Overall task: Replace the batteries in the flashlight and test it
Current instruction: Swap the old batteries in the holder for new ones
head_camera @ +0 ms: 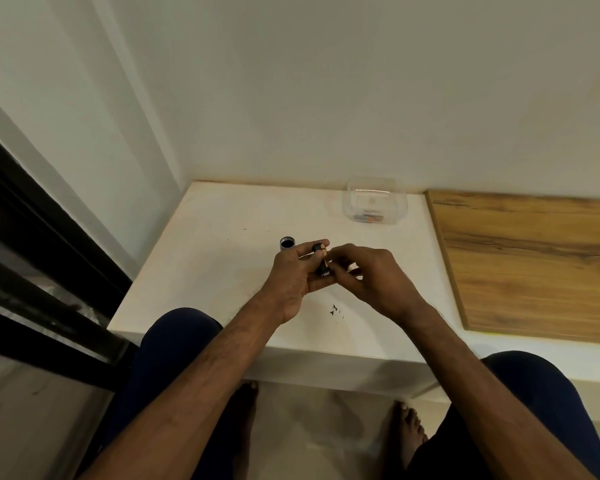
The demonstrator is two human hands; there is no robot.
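White table (222, 265) fills the middle of the view, its far edge tight against the pale wall (326, 98) and its left edge running beside a black window frame (32, 209). On the right it butts against a wooden panel (534, 265) that sits a little higher. The near edge hangs over the person's knees, in dark blue cloth, with bare feet on the floor beneath.

Both hands meet above the centre of the table. The left hand (295, 275) has its fingers curled round a black and gold battery (321, 259), which stands tilted between thumb and fingers. The right hand (374, 278) is bunched up, its fingertips pinching at the battery's near end; what else they may hold is hidden.

Just beyond the left hand's fingers, a short dark flashlight piece (287, 244) with a silvery rim stands upright on the table, open end up. Bare table lies all round the hands, widest to the left and toward the far edge. A few small dark specks (334, 310) lie near the front, between the wrists.

A clear plastic box (397, 206) stands at the far right corner, near the wall and the panel. Small batteries (369, 219), dark with an orange patch, lie along its near side.
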